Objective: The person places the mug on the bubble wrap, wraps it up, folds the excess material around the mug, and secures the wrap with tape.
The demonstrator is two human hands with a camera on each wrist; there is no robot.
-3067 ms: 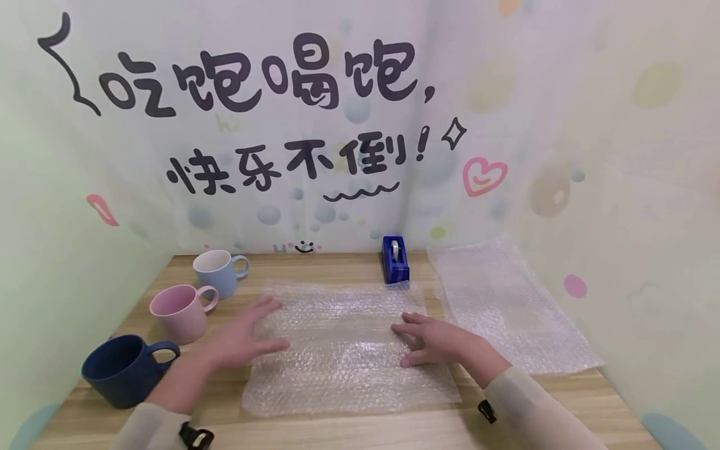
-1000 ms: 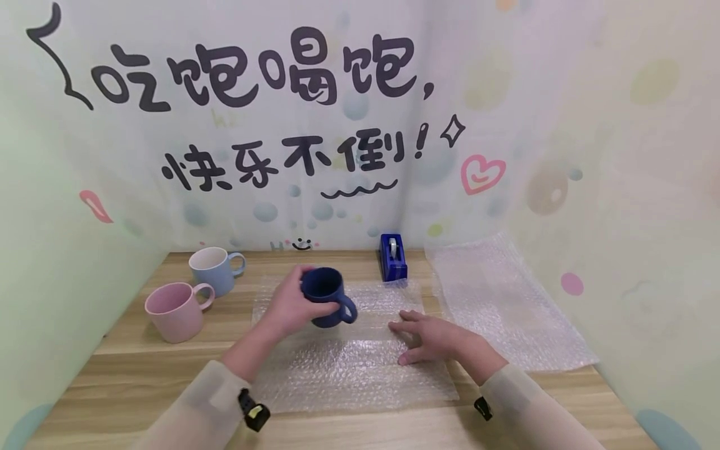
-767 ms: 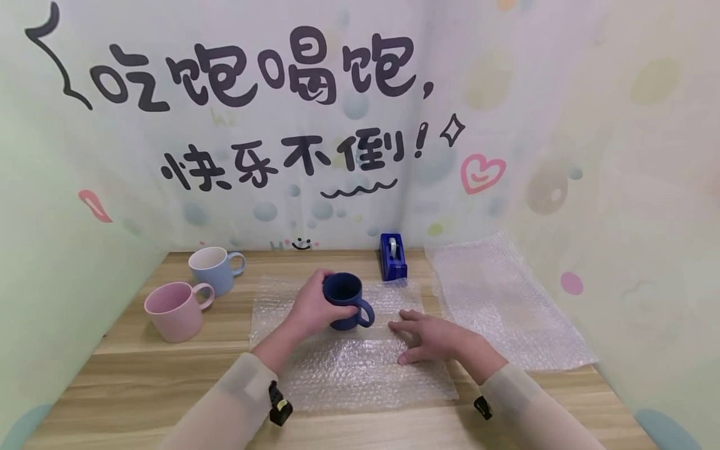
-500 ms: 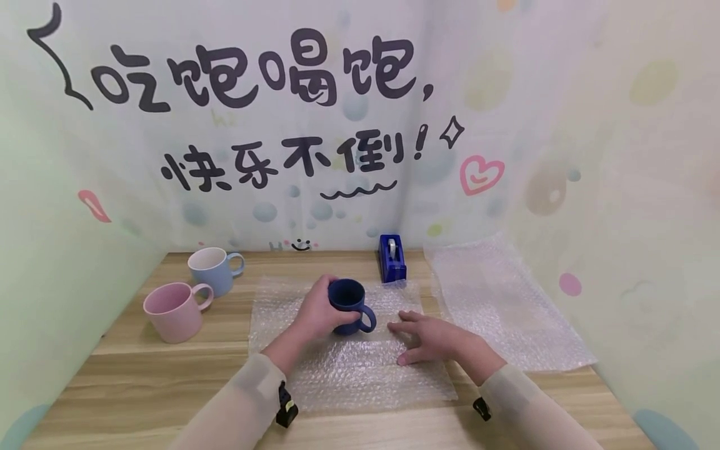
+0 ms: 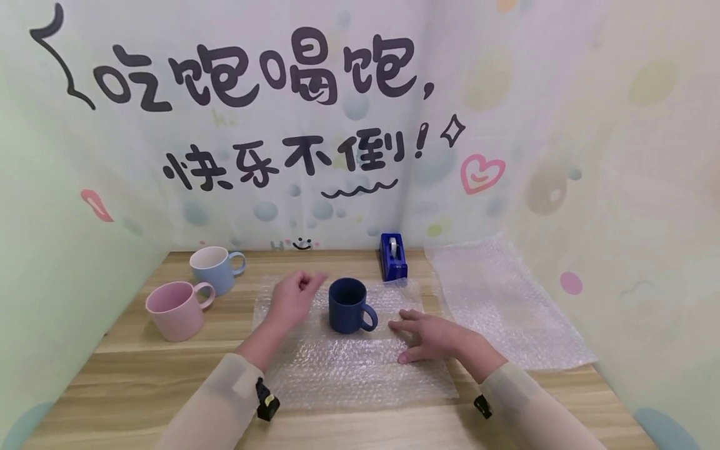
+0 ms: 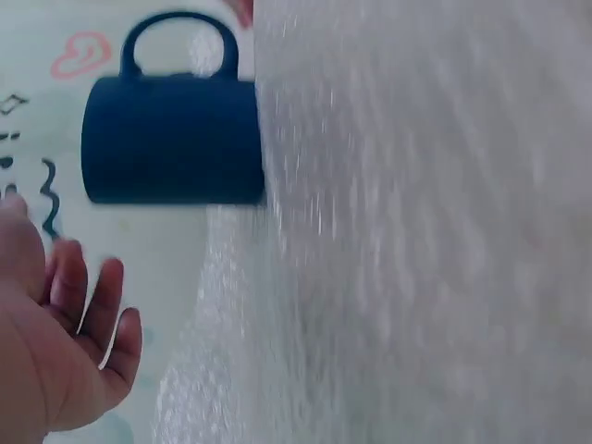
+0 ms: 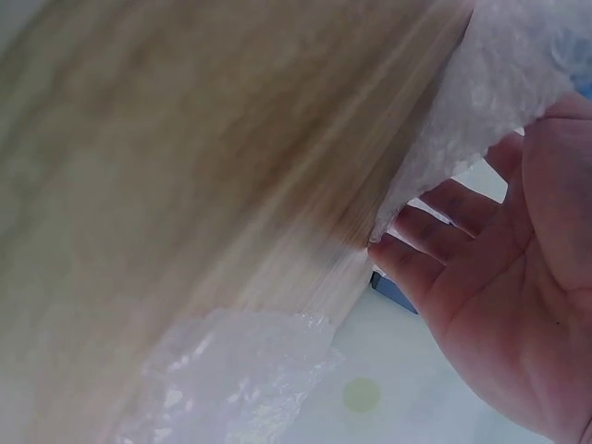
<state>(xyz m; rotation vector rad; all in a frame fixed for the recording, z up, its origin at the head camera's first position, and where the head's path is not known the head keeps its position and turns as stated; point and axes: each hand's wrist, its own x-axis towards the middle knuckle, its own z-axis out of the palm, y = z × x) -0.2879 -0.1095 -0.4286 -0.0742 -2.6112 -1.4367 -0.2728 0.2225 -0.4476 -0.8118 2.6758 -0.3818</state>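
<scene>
A navy blue mug [image 5: 346,307] stands upright on the middle of a sheet of bubble wrap [image 5: 360,381], its handle toward the right. Just left of the mug is my left hand [image 5: 291,297], apart from it and holding nothing; its fingers bend loosely in the left wrist view, where the mug [image 6: 176,139] shows from the side. On the other side, my right hand [image 5: 430,337] rests its spread fingertips on the right part of the sheet. The right wrist view shows those fingers [image 7: 416,264] at the bubble wrap's edge [image 7: 490,102].
A pink mug [image 5: 175,315] and a light blue mug [image 5: 216,273] stand at the left of the wooden table [image 5: 140,381]. Behind the sheet is a blue tape dispenser [image 5: 393,257]. A second sheet of bubble wrap [image 5: 512,312] lies at the right, by the wall.
My left hand has carried the navy mug from the table's left side onto the bubble wrap, let go of it and drawn back left. My right hand has stayed in place.
</scene>
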